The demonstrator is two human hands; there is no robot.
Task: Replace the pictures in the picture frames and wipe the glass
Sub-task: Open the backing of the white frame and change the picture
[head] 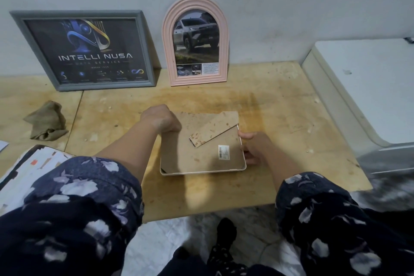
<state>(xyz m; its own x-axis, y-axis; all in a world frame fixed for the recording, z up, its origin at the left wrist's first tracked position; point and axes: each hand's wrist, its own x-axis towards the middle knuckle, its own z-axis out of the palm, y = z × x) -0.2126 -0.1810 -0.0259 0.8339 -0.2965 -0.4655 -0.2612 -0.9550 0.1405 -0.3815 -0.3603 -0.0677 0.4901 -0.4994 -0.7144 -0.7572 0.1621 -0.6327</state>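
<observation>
Resting face-down on stained wooden counter [257, 105], white frame [202, 171] with brown backing board [197, 154]. Gripping its far-left corner: left hand [160, 120], fingers curled. Pinching its right edge: right hand [252, 147]. Leaning against grey wall beyond both grips: grey frame [84, 50], pink arched frame [196, 41]. Lying left: crumpled cloth [47, 122].

This looks like a plain room in a home, used as a makeshift work spot. The landmark is a stained, pale plywood tabletop [268, 101] set against a scuffed, grey-white painted wall [291, 6]. Right of the tabletop stands a white plastic-looking appliance or cabinet [369, 87]; below its near edge lies marbled floor tile [253, 226]; at its left end sits a stack of loose papers [33, 168].
</observation>
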